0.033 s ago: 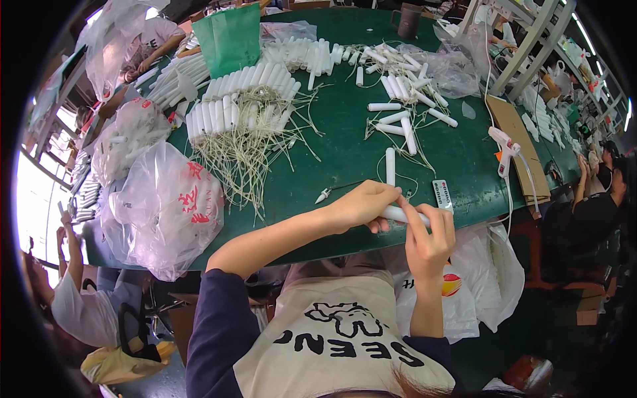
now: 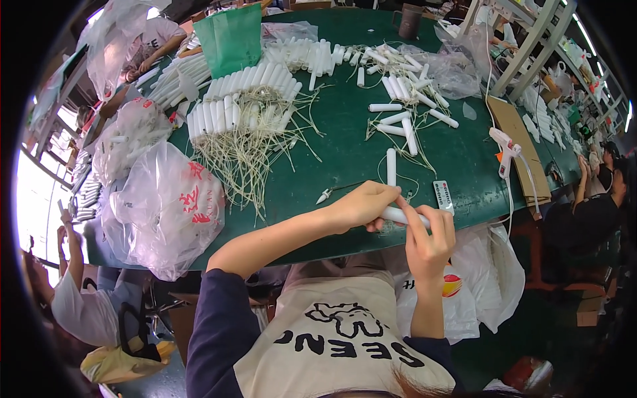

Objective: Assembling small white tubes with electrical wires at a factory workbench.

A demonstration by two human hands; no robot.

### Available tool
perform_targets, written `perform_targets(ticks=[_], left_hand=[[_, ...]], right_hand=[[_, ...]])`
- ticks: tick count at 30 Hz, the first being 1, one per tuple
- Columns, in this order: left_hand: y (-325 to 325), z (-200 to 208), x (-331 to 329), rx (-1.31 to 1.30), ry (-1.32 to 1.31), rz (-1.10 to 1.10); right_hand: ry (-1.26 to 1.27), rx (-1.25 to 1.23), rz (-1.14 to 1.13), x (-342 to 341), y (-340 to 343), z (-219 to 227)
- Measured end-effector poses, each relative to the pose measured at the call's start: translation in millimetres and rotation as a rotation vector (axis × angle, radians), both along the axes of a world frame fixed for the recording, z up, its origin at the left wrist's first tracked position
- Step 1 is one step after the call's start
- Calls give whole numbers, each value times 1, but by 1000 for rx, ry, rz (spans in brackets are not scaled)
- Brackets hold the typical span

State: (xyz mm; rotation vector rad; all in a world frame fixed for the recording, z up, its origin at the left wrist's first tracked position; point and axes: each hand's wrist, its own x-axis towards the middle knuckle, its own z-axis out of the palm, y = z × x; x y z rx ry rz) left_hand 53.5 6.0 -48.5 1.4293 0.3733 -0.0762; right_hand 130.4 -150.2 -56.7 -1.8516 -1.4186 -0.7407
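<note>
Close to the table's front edge, my left hand [image 2: 371,205] and my right hand [image 2: 430,240] meet on a short white plastic tube [image 2: 398,215]. The left fingers curl around its left end, and the right fingers pinch it further along. What lies between the fingertips is hidden. Just past my hands lies another white tube [image 2: 391,166], with a thin wire curving beside it. A small remote control [image 2: 442,194] rests to the right of that wire. Left of my left wrist is a small white pointed piece [image 2: 324,196] on a thin dark lead.
Rows of white tubes with long pale wires [image 2: 242,142] cover the table's left half; loose wired tubes [image 2: 409,136] lie farther right. Plastic bags [image 2: 162,209] bulge at the left edge. A glue gun [image 2: 506,151] sits by a cardboard strip [image 2: 521,149]. Other people work around.
</note>
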Motion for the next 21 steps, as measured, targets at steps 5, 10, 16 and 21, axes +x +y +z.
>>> perform_targets(ticks=[5,10,16,21], left_hand=[[6,3,-8,242,48,-55],[8,6,-12,323,85,-3],[4,2,-5,-15,220,30],[11,-6,-11,121,152,-48]], right_hand=[[85,19,8,5,-5,-1],[146,39,0,4,-7,2],[-27,-7,53,-2,2,5],[-109,-28,21,3,2,6]])
